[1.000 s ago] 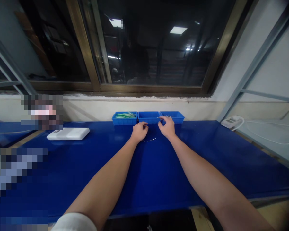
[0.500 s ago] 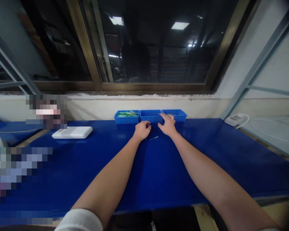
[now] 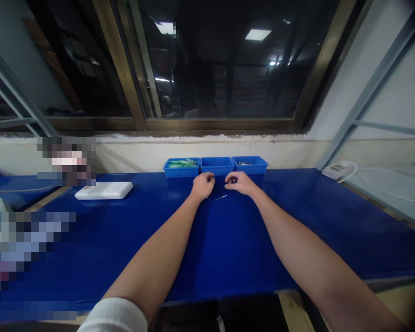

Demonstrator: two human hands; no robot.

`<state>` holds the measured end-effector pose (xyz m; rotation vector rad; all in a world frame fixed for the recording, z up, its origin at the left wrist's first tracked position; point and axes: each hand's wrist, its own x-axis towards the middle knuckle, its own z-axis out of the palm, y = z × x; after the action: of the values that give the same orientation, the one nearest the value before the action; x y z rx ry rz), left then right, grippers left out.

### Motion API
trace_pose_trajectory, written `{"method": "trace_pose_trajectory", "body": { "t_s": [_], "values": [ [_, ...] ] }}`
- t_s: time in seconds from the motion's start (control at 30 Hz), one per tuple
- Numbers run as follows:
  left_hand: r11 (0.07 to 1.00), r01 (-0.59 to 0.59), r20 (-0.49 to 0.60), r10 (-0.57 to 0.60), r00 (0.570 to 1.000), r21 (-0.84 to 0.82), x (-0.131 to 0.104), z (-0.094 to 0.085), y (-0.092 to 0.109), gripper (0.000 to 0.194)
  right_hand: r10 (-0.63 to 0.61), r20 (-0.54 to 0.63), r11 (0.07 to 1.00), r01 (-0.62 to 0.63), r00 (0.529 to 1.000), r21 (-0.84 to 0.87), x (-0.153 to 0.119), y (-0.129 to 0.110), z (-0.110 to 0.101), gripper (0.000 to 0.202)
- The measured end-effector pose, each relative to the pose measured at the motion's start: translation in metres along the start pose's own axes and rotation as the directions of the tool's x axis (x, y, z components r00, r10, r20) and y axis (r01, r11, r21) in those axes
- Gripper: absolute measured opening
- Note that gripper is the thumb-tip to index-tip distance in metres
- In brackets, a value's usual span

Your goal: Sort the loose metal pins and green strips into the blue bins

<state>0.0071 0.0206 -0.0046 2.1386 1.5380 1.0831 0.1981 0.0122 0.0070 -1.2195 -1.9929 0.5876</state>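
Note:
My left hand (image 3: 203, 186) rests low over the blue table, in front of the left and middle bins, with its fingers curled in. What it holds, if anything, is hidden. Facing it across a small gap, my right hand (image 3: 241, 183) has bent fingers with a space between them and the thumb; nothing shows in it. Between and just below the hands lies a thin, silvery pin-like piece (image 3: 221, 198). A second tiny bit (image 3: 208, 198) sits by my left wrist, too small to name.
Three blue bins stand against the wall: the left bin (image 3: 181, 173) with green-and-white packets, the middle bin (image 3: 217, 159), and the right bin (image 3: 259, 166) with small metal pieces. A white box-like object (image 3: 104, 190) lies left; a white cabled device (image 3: 339, 170) lies far right.
My right hand has drawn back from the rim between the middle and right bins, its forefinger now bent instead of stretched out. My left hand has barely moved.

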Motion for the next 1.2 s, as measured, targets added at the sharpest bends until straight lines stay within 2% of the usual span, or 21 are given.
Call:
{"method": "trace_pose_trajectory", "body": {
  "t_s": [0.1,0.23,0.33,0.57,0.77,0.93,1.07,1.2],
  "values": [
    [0.999,0.033,-0.001,-0.033,0.999,-0.03,0.0,-0.003,0.003,0.026,0.043,0.244,0.998,-0.053,0.969,0.033,-0.002,-0.008,-0.003,0.029],
    [0.996,0.059,-0.002,-0.059,0.998,-0.063,-0.002,-0.005,0.006,0.025,0.018,0.377,0.999,0.0,0.926,-0.046,-0.001,-0.013,-0.001,0.024],
    [0.994,0.067,-0.006,-0.068,0.998,-0.088,-0.002,-0.006,0.006,0.025,-0.011,0.366,0.996,0.044,0.93,-0.081,0.0,-0.014,0.005,0.015],
    [0.971,0.155,-0.051,-0.167,0.985,-0.183,0.003,-0.007,0.001,0.023,-0.032,0.226,0.966,0.088,0.974,-0.242,-0.001,-0.025,0.021,0.011],
    [0.939,0.205,-0.067,-0.232,0.97,-0.276,0.005,-0.007,-0.003,0.025,-0.043,0.172,0.951,0.093,0.984,-0.294,-0.004,-0.035,0.026,0.027],
    [0.94,0.198,-0.071,-0.226,0.971,-0.279,0.005,-0.007,-0.005,0.025,-0.124,0.251,0.916,0.208,0.96,-0.344,-0.006,-0.045,0.036,0.044],
    [0.943,0.206,-0.06,-0.229,0.972,-0.262,0.003,-0.009,-0.001,0.024,-0.15,0.273,0.887,0.251,0.95,-0.387,-0.006,-0.048,0.045,0.032],
    [0.952,0.196,-0.052,-0.214,0.976,-0.234,0.003,-0.009,0.0,0.024,-0.179,0.256,0.898,0.264,0.95,-0.352,-0.004,-0.041,0.043,0.014]
  ]
}}
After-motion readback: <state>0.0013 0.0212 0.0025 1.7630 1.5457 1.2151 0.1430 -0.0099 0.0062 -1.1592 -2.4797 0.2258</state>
